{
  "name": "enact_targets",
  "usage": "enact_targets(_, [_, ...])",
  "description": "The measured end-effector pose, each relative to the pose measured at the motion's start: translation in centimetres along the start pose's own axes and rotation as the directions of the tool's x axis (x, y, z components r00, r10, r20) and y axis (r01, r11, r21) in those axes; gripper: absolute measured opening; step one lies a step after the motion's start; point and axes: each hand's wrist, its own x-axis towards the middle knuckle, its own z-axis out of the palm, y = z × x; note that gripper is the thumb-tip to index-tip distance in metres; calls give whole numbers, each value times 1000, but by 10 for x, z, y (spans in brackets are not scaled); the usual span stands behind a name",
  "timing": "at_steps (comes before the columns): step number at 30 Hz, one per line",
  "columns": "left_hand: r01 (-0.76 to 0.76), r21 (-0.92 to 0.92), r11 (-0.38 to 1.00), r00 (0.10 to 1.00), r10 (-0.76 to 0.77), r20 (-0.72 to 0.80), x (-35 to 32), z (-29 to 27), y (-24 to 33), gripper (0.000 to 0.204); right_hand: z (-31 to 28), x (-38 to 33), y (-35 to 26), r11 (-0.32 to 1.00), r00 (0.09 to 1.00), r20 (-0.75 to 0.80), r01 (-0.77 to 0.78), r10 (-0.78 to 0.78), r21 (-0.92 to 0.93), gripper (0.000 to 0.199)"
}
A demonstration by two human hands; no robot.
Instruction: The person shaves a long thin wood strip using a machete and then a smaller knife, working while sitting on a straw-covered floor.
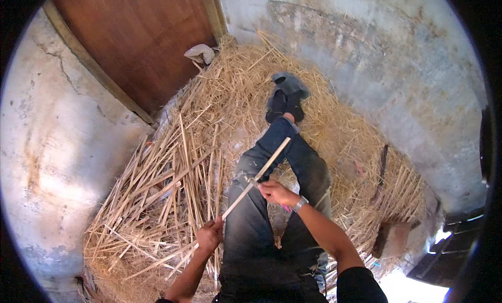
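A long pale strip of split wood or bamboo [273,159] slants across my lap, above my dark trousers. Closed around its lower end is my left hand [210,234]. Midway along the strip, my right hand [277,193] is closed on what looks like a knife [251,182]. Its short grey blade lies across the strip, touching it. A bit of pink shows under the right palm, perhaps the handle's end; the fingers hide the rest. Thin shavings curl beside the blade.
My legs [308,170] stretch forward, feet crossed in dark shoes [285,96]. Many cut strips [172,185] lie piled at the left; shavings [246,68] cover the floor. A brick-like block [392,239] sits at the right. Walls [381,57] and a brown door [141,36] enclose the corner.
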Motion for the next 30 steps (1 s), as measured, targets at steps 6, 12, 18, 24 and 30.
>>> enact_targets(6, [14,29,999,999,-14,-34,9,8,0,37,-6,-7,-26,983,936,-331,67,-121,-169,33])
enact_targets(12, [-2,196,981,1000,6,-21,1,11,1,42,6,0,-52,619,788,-406,-40,-463,-784,33])
enact_targets(18, [54,162,985,996,-64,56,0,5,8,40,24,4,-65,559,789,-367,-35,-494,-828,20])
enact_targets(24, [74,30,997,997,-75,32,5,7,5,36,18,-4,-74,274,801,-136,36,-583,-961,16])
enact_targets(30, [55,-67,996,995,-48,93,16,1,7,15,8,-25,-81,341,814,-90,137,-573,-930,16])
